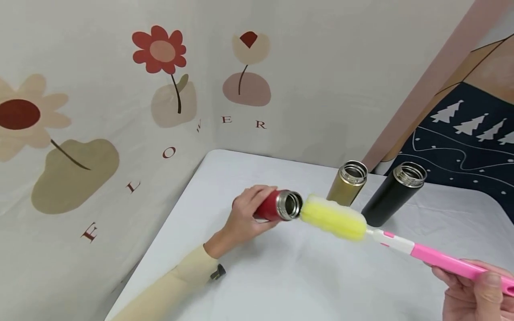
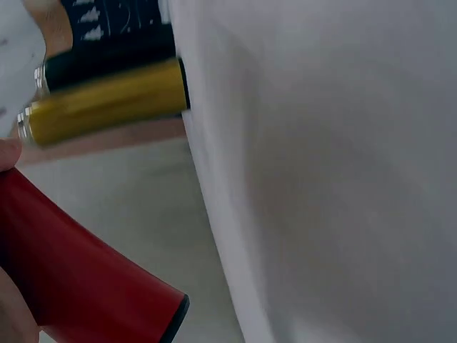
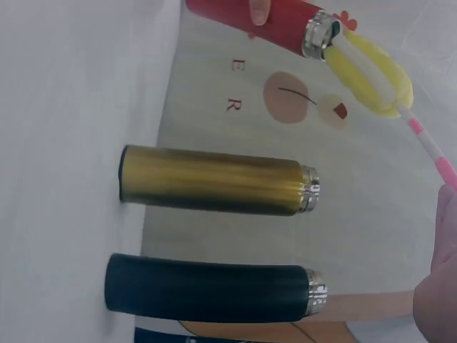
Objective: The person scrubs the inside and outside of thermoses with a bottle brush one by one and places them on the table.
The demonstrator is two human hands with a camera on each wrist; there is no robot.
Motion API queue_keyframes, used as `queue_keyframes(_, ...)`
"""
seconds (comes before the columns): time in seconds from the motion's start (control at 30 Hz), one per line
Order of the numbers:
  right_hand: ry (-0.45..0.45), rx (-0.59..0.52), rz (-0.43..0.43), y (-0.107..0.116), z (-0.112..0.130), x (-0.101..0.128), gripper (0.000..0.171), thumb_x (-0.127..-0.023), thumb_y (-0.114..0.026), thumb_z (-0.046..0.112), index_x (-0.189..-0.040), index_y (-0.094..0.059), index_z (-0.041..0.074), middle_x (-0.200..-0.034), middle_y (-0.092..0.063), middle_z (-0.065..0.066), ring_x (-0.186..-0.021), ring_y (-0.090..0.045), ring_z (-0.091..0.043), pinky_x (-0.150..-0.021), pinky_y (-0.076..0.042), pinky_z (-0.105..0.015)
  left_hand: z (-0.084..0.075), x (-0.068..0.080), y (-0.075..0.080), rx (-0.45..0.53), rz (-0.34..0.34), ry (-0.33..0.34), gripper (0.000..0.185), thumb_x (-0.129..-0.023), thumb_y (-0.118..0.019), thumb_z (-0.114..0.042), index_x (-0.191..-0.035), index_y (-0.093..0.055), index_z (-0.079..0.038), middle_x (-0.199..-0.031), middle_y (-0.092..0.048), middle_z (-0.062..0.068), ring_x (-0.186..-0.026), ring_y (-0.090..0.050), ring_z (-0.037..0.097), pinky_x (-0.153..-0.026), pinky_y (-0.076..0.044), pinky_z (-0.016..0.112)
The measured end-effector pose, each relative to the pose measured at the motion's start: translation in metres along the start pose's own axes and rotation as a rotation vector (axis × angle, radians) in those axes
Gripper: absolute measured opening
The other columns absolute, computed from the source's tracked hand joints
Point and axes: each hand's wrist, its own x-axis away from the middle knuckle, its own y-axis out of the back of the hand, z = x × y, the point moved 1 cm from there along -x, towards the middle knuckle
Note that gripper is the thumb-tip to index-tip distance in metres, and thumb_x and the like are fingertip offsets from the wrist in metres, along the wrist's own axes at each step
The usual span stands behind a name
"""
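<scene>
Head view. Item: red bottle [image 1: 268, 206], one, uncapped, tilted well over, steel mouth towards the brush. Your left hand [image 1: 242, 218] is curled round its body, fingers above, thumb below. Item: bottle brush [image 1: 397, 243], one, yellow-and-white sponge head [image 1: 333, 219], pink handle [image 1: 449, 261]. Your right hand [image 1: 475, 290] has the handle gripped between thumb and fingers. The sponge tip meets the bottle's rim in this view; true contact cannot be told. Also listed: gold bottle [image 1: 346, 187] and black bottle [image 1: 391, 198], both uncapped, side by side on the white surface [image 1: 297, 276].

Left wrist view. Red bottle held aslant, dark base towards you, off the surface; only parts of your left hand show at the edge. Gold and black bottles stand beyond. Brush not in view.

Right wrist view. Sponge head at the red bottle's mouth, most of it outside; your left fingertip lies on the red body. Gold and black bottles upright, untouched.

Step in hand, as judged: presenting brush to mouth. Next move calls for lining up your sponge with the bore, steadying the bottle, and pressing in along its axis, since the soft head could fold at the rim.
</scene>
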Motion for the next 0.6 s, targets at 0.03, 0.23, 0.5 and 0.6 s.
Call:
queue_keyframes(0.03, -0.003, -0.001, 0.018, -0.003, 0.000, -0.001, 0.022, -0.111, -0.041, -0.015, -0.118, -0.048, -0.034, -0.102, -0.066, -0.044, -0.098, -0.077, -0.049, -0.079, -0.063, -0.046, -0.006, 0.000, -0.002, -0.016, 0.017, -0.029, 0.084, -0.069, -0.104, -0.013, -0.142, -0.063, -0.006, -0.129, -0.068, 0.014, -0.113, -0.070, 0.032, -0.092, -0.063, 0.046)
queue_keyframes(0.23, -0.029, 0.072, 0.094, -0.010, 0.007, -0.006, 0.020, -0.108, -0.039, -0.020, -0.114, -0.051, -0.035, -0.100, -0.067, -0.041, -0.090, -0.077, -0.045, -0.077, -0.064, -0.045, -0.026, -0.002, -0.008, -0.048, 0.067, -0.126, 0.085, -0.070, -0.103, -0.021, -0.142, -0.060, -0.006, -0.129, -0.069, 0.012, -0.114, -0.068, 0.027, -0.092, -0.061, 0.042)
queue_keyframes(0.5, -0.047, 0.235, 0.052, -0.014, 0.007, -0.011, 0.014, -0.106, -0.046, -0.021, -0.113, -0.054, -0.030, -0.100, -0.066, -0.035, -0.086, -0.078, -0.038, -0.077, -0.063, -0.040, -0.038, -0.009, -0.007, -0.084, 0.157, -0.175, 0.082, -0.073, -0.101, -0.028, -0.142, -0.061, -0.009, -0.132, -0.070, 0.008, -0.113, -0.068, 0.024, -0.094, -0.058, 0.038)
queue_keyframes(0.6, -0.076, 0.508, -0.074, -0.022, 0.003, -0.005, 0.011, -0.106, -0.056, -0.014, -0.111, -0.061, -0.023, -0.098, -0.065, -0.027, -0.085, -0.077, -0.029, -0.076, -0.063, -0.034, -0.041, -0.009, -0.008, -0.097, 0.188, -0.179, 0.082, -0.074, -0.101, -0.030, -0.142, -0.061, -0.009, -0.132, -0.071, 0.008, -0.113, -0.068, 0.024, -0.094, -0.058, 0.038)
